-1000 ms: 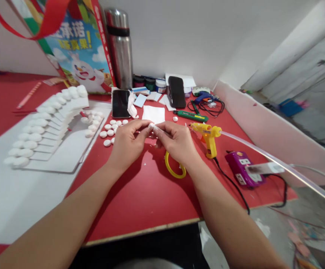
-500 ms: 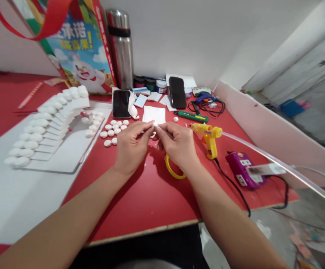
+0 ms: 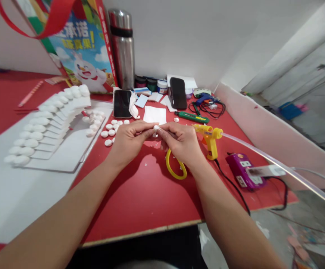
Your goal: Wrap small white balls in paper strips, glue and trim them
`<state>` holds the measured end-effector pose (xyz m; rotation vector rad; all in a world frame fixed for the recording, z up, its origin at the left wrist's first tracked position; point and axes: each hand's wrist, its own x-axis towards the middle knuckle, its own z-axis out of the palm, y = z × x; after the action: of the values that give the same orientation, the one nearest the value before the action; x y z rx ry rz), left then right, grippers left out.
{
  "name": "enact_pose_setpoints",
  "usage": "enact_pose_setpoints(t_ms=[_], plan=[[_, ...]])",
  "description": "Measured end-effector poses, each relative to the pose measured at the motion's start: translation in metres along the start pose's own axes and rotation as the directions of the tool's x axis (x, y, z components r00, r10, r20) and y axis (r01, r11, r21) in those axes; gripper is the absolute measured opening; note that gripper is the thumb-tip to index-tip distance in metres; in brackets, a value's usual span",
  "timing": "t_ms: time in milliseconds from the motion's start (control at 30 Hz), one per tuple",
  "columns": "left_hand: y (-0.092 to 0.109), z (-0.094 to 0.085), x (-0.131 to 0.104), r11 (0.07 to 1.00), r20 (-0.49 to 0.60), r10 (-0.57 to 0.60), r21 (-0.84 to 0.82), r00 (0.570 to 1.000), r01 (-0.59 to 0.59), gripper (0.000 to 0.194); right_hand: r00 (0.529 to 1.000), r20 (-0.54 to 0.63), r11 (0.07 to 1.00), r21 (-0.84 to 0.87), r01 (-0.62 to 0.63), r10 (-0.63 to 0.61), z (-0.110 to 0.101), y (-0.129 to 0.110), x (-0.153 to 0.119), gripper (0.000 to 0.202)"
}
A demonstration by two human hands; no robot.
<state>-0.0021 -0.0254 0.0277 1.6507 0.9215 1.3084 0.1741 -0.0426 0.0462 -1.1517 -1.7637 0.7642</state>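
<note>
Between the fingertips of my left hand (image 3: 130, 141) and my right hand (image 3: 180, 141) is a small white ball (image 3: 156, 127), soft-looking like clay or paper. Both hands are closed in a pinch on it, above the red table. Just behind lies a white sheet of paper (image 3: 155, 114). Several round white pieces (image 3: 111, 132) rest on the table left of my left hand, partly hidden by it. One more white piece (image 3: 176, 120) lies beyond my right hand. Below my right wrist is a yellow ring-shaped handle (image 3: 175, 172), its other end covered by the hand.
To the right stand a yellow glue gun (image 3: 210, 140) with a long clear stick and a purple power box (image 3: 245, 170). A green cutter (image 3: 193, 117), two phones and a steel flask (image 3: 122, 48) are behind. A stepped white model (image 3: 50, 127) fills the left.
My fingers have shifted around the white ball, so more of it shows now. My left fingers have straightened slightly. The view has moved a little.
</note>
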Motion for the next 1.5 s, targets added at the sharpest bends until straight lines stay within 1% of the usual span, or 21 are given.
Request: enact_pose_setpoints(t_ms=[67,167,300,367,400,433,467,500,567,633,667,767,833,967,1067,1167,1233,1300,1333,1400,1500], plan=[[0.001,0.001,-0.001,0.997,-0.003,0.049,0.066,0.999,-0.049,0.018,1.000,0.000,1.000,-0.016,-0.015,0.015,0.001,0.001,0.001,0.023],[0.004,0.005,-0.003,0.991,-0.036,0.039,0.131,0.999,-0.034,0.017,0.998,-0.043,0.995,-0.090,-0.040,0.037,0.002,0.002,0.001,0.022],[0.005,0.010,-0.005,0.995,-0.017,-0.024,0.100,1.000,0.026,0.017,0.995,-0.090,0.960,-0.279,0.026,-0.053,0.004,0.001,-0.001,0.021],[0.005,0.010,-0.004,0.994,-0.007,-0.023,0.106,1.000,0.023,0.015,0.991,-0.102,0.949,-0.312,0.047,-0.083,0.006,-0.001,-0.002,0.023],[0.004,0.010,-0.004,0.994,-0.007,-0.023,0.108,1.000,0.023,0.014,0.993,-0.107,0.962,-0.273,0.027,-0.058,0.007,-0.003,-0.002,0.024],[0.003,0.010,-0.003,0.994,-0.010,-0.028,0.104,1.000,0.029,0.014,0.995,-0.101,0.982,-0.185,-0.021,0.002,0.007,-0.004,-0.002,0.025],[0.003,0.009,-0.002,0.995,-0.013,-0.040,0.093,0.999,0.041,0.013,0.993,-0.076,0.994,-0.055,-0.094,0.090,0.006,-0.005,0.000,0.029],[0.002,0.008,-0.001,0.996,-0.017,-0.051,0.078,0.999,0.052,0.013,0.982,-0.020,0.977,0.098,-0.187,0.190,0.004,-0.005,0.001,0.034],[0.001,0.005,0.001,0.996,-0.027,-0.060,0.059,0.998,0.061,0.011,0.923,0.158,0.850,0.359,-0.385,0.352,0.000,-0.005,0.006,0.049],[-0.001,0.003,0.002,0.997,-0.028,-0.062,0.049,0.998,0.063,0.011,0.851,0.316,0.694,0.493,-0.525,0.420,-0.006,-0.003,0.010,0.057],[-0.001,0.002,0.003,0.997,-0.022,-0.066,0.041,0.998,0.067,0.011,0.823,0.364,0.627,0.533,-0.568,0.436,-0.008,-0.001,0.011,0.056],[-0.001,0.001,0.002,0.996,0.005,-0.083,0.021,0.997,0.083,0.014,0.772,0.418,0.490,0.603,-0.630,0.479,-0.011,0.002,0.012,0.040],[0.000,0.002,0.002,0.997,0.013,-0.073,0.022,0.997,0.072,0.014,0.764,0.413,0.460,0.621,-0.634,0.496,-0.011,0.002,0.011,0.030],[0.001,0.002,0.002,0.998,0.009,-0.060,0.031,0.998,0.060,0.015,0.792,0.386,0.477,0.643,-0.599,0.474,-0.009,-0.001,0.008,0.022],[0.000,0.002,0.002,0.998,-0.002,-0.064,0.028,0.998,0.064,0.015,0.813,0.379,0.499,0.650,-0.574,0.441,-0.009,0.000,0.007,0.024],[-0.001,0.003,0.002,0.996,-0.015,-0.085,-0.014,0.996,0.085,0.016,0.845,0.340,0.589,0.608,-0.533,0.413,-0.007,0.001,0.007,0.028],[-0.001,0.003,0.002,0.994,-0.027,-0.106,-0.033,0.994,0.105,0.017,0.887,0.257,0.720,0.518,-0.461,0.383,-0.006,0.000,0.007,0.027],[-0.001,0.005,0.001,0.992,-0.039,-0.121,-0.038,0.992,0.120,0.018,0.931,0.126,0.862,0.353,-0.365,0.343,-0.003,-0.001,0.006,0.026],[-0.001,0.005,0.001,0.992,-0.045,-0.125,-0.037,0.991,0.123,0.018,0.947,0.054,0.912,0.257,-0.320,0.317,-0.002,-0.002,0.006,0.025],[0.000,0.008,0.000,0.993,-0.063,-0.119,-0.027,0.991,0.118,0.019,0.967,-0.078,0.967,0.094,-0.237,0.244,0.001,-0.003,0.004,0.023],[0.002,0.011,-0.003,0.997,-0.105,-0.062,0.048,0.993,0.067,0.019,0.979,-0.171,0.994,-0.007,-0.111,0.108,0.007,-0.004,0.002,0.021]])
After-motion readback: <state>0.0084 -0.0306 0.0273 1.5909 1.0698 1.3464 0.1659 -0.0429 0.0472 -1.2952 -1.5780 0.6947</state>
